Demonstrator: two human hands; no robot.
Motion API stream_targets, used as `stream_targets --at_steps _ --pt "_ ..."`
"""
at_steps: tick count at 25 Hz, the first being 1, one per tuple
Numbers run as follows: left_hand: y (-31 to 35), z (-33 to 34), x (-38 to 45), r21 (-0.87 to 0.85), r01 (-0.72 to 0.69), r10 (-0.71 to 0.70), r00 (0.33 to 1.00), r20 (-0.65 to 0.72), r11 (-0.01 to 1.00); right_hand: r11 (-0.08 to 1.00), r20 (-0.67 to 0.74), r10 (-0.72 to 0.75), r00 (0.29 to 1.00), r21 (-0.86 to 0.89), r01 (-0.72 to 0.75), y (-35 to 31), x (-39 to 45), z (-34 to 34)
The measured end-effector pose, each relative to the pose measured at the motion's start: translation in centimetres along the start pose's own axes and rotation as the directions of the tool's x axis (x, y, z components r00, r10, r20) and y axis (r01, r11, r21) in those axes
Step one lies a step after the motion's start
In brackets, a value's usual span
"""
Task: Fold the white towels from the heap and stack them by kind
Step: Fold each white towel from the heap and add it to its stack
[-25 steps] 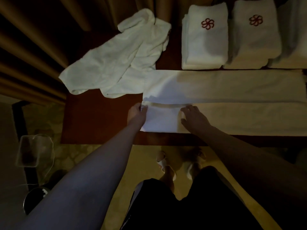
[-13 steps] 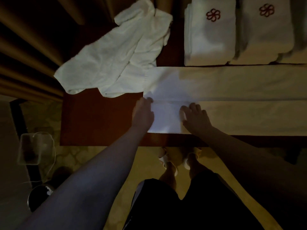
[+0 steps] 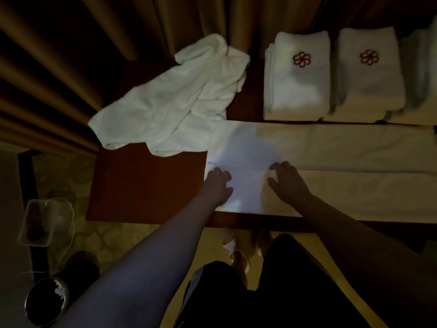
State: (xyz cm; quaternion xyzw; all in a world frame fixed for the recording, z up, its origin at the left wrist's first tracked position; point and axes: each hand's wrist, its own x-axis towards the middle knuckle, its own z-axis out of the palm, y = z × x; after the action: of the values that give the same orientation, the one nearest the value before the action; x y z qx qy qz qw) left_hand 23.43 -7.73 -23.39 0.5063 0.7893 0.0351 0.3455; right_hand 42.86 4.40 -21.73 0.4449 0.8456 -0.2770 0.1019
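A long white towel lies spread across the dark red table, with its near strip laid over toward the middle. My left hand rests on the towel's left end, fingers lying on the cloth beside the seam. A little to the right, my right hand presses the same near strip with fingers spread. A crumpled heap of white towels sits at the back left. Behind the long towel stand folded stacks with red flower marks.
A third folded white stack is cut off at the right edge. Brown curtains hang behind and to the left. On the left stand a clear plastic box and a round dark bin. My feet are under the table's near edge.
My left hand has let go of the towel's corner and now lies on the cloth. Both hands have slid slightly away from me toward the seam.
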Motion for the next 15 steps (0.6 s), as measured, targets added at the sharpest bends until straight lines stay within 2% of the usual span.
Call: stream_targets --at_steps 4,7,10,13,15 --pt "0.6 -2.9 3.6 -0.070 0.096 -0.098 0.995 -0.031 0.993 0.999 -0.090 0.053 0.994 -0.002 -0.054 2.5 2.7 -3.1" --pt "2.0 -4.5 6.4 -0.063 0.054 -0.061 0.990 -0.126 0.997 1.000 -0.113 0.001 0.994 -0.029 -0.004 3.8 5.4 -4.9" --pt "3.2 -5.7 9.2 -0.074 -0.010 -0.006 0.977 -0.214 0.997 0.990 -0.055 -0.105 0.993 -0.105 0.099 4.7 7.5 -5.6" --pt "4.4 -6.6 11.5 -0.068 -0.061 0.038 0.951 -0.308 0.996 0.993 -0.008 -0.070 0.998 -0.096 0.069 5.3 9.2 -5.4" --pt "5.2 -7.4 12.8 -0.007 -0.029 0.026 0.955 -0.295 1.000 0.995 -0.029 -0.061 0.998 -0.085 0.058 5.4 10.3 -5.2"
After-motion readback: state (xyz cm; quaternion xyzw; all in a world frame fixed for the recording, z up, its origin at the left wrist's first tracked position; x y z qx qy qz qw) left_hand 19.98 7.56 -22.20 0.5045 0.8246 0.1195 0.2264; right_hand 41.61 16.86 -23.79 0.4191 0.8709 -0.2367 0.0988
